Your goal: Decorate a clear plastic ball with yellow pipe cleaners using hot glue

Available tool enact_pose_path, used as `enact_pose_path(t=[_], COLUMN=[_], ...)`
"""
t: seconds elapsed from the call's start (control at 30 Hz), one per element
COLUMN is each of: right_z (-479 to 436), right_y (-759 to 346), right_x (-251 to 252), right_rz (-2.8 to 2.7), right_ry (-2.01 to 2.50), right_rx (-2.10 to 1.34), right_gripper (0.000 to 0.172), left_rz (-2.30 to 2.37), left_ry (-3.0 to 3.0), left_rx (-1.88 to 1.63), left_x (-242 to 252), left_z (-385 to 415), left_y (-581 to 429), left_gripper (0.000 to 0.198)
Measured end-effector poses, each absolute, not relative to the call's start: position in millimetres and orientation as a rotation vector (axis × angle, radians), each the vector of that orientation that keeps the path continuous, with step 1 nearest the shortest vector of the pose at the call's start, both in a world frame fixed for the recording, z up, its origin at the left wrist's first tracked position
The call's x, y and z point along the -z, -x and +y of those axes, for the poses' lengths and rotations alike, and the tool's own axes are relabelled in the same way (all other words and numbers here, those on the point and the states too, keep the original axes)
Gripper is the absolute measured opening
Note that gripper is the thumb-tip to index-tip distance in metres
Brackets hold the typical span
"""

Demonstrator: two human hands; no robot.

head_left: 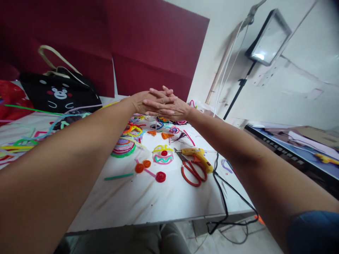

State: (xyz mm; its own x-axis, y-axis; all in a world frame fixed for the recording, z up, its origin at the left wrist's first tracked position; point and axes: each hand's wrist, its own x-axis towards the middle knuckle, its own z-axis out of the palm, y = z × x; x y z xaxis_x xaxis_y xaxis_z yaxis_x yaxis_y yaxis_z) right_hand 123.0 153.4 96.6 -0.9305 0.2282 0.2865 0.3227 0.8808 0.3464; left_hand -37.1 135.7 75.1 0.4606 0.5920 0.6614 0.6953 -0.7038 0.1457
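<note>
Both my arms reach out straight over the table, and my hands meet with their fingers interlaced. My left hand [143, 101] has its fingers stretched out among those of my right hand [181, 108]. Neither hand holds an object. Below them lies a clown-like face shape [162, 159] made of fuzzy pipe cleaners, with a red nose. Close by are orange coils [139, 168], a red coil [160, 176] and a green pipe cleaner piece [118, 177]. Red-handled scissors [191, 173] lie partly under a yellow hot glue gun [198, 157].
Coloured pipe cleaners [23, 146] spread over the table's left side. A black bag [59, 91] stands at the back left. At right are a lamp on a stand [271, 37] and a dark-edged box [275, 146]. The black cord [225, 203] hangs over the front edge.
</note>
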Motion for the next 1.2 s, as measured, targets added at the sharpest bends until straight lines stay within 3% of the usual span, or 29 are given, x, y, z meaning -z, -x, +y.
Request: enact_pose_path(t=[0.13,0.23,0.3,0.47,0.6,0.8,0.87,1.0,1.2], right_z=[165,175,181,177,154,97,74,33,-13], right_y=[-145,-180,-200,-209,-192,-175,-173,-172,-168], right_x=[-93,-89,-84,-69,-55,-29,-23,-16,-15], right_rz=[-2.763,-2.56,-2.411,-2.368,-2.478,-2.528,-2.465,-2.373,-2.297], right_ry=[0.451,0.713,0.91,1.145,1.244,1.188,1.172,1.153,1.213], right_rx=[0.883,0.954,0.931,0.789,0.495,0.251,0.024,-0.253,-0.288], right_gripper=[0.049,0.055,0.049,0.036,0.028,0.027,0.026,0.035,0.037], left_rz=[-0.933,-0.884,-0.955,-1.053,-0.976,-0.902,-0.908,-1.058,-1.101], left_ry=[2.742,2.473,2.288,2.081,2.167,2.551,2.6,2.598,2.561], left_rx=[0.712,0.775,0.831,0.846,0.84,0.882,0.921,1.135,1.322], left_x=[-94,-96,-92,-77,-57,-18,-8,8,29], left_z=[167,170,165,149,126,55,31,2,1], left_y=[84,132,155,150,117,86,81,77,82], left_gripper=[0.047,0.053,0.051,0.045,0.028,0.031,0.032,0.028,0.028])
